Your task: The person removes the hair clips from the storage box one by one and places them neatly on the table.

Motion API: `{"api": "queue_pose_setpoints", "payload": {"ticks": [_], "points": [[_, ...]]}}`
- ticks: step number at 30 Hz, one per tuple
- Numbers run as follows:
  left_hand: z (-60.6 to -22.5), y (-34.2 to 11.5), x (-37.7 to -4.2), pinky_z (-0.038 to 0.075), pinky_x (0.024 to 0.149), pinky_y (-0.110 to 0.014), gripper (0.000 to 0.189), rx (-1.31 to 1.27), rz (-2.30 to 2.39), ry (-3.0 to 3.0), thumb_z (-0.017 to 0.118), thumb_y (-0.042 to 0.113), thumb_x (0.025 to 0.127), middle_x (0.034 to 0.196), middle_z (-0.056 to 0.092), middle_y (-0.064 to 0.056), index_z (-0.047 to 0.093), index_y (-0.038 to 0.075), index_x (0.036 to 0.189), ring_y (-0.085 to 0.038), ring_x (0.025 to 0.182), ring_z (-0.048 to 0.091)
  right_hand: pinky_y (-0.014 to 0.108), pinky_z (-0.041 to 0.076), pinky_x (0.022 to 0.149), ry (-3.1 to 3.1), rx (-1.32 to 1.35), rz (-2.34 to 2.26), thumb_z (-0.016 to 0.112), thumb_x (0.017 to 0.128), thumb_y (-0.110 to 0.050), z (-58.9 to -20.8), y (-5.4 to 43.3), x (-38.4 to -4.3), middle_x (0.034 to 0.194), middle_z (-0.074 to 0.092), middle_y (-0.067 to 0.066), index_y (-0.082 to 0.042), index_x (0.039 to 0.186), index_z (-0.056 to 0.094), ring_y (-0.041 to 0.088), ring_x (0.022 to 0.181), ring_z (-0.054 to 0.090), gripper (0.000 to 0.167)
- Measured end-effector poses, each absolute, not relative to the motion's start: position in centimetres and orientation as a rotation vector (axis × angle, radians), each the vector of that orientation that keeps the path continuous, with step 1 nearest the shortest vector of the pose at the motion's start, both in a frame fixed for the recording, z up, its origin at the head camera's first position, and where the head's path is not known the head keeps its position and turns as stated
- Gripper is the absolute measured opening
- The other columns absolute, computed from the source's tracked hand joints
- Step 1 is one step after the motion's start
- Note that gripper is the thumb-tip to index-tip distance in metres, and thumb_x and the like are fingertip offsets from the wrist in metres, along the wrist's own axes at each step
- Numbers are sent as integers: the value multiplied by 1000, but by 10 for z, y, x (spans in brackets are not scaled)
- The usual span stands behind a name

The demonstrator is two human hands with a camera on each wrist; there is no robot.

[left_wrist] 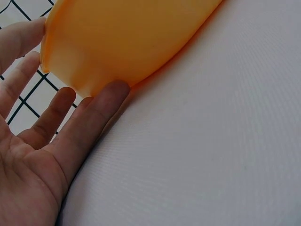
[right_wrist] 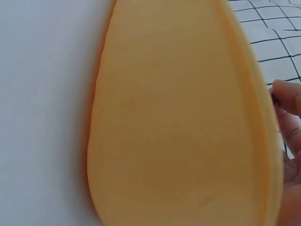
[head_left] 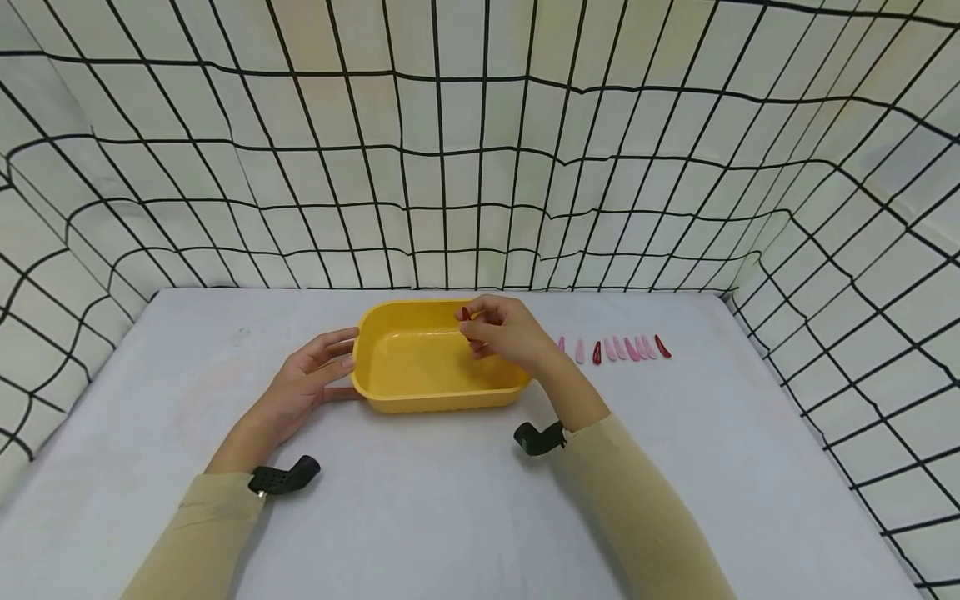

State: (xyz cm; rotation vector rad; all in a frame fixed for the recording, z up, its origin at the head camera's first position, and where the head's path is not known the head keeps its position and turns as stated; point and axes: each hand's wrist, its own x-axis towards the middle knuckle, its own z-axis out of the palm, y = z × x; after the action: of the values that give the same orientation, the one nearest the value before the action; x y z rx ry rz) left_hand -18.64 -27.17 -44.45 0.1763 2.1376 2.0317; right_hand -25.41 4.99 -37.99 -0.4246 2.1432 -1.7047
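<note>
A yellow plastic basin [head_left: 420,358] stands on the white table. My left hand [head_left: 303,383] touches its left end, fingers spread and mostly straight along the wall, as the left wrist view shows with the basin wall [left_wrist: 127,37]. Above the basin's right part, my right hand [head_left: 513,333] pinches a small red hair clip [head_left: 466,313] between thumb and fingertips. The right wrist view has mostly the basin's outer side [right_wrist: 178,117], with the fingers [right_wrist: 288,96] partly hidden behind its rim. To the right lies a row of small tapered clips, pink [head_left: 632,349] and red [head_left: 663,347].
White cloth covers the table [head_left: 420,508]. A black wire grid [head_left: 442,150] with white sheeting behind it borders the back and both sides. Black wrist cameras [head_left: 285,477] sit on both forearms. My right forearm passes close to the left end of the clip row.
</note>
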Motion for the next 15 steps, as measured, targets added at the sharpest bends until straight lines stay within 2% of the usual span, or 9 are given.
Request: {"api": "queue_pose_setpoints", "payload": {"ticks": [9,15], "points": [[-447,-272,-187,60,87,-34,53,171,2033,2136,59,28,102,153,35,-13,42,17,150,-10,114,61,36,62,81,2109,-372,-1827,61,96,-5,-380,82,-248,106,63,24,1,122,64,23,83,65,27],[-448,-273,-186,60,87,-35,52,185,2033,2141,58,27,102,153,36,-13,42,18,150,-10,114,61,35,63,78,2129,-330,-1884,61,95,-2,-384,101,-245,102,60,19,-1,126,62,23,80,65,31]]}}
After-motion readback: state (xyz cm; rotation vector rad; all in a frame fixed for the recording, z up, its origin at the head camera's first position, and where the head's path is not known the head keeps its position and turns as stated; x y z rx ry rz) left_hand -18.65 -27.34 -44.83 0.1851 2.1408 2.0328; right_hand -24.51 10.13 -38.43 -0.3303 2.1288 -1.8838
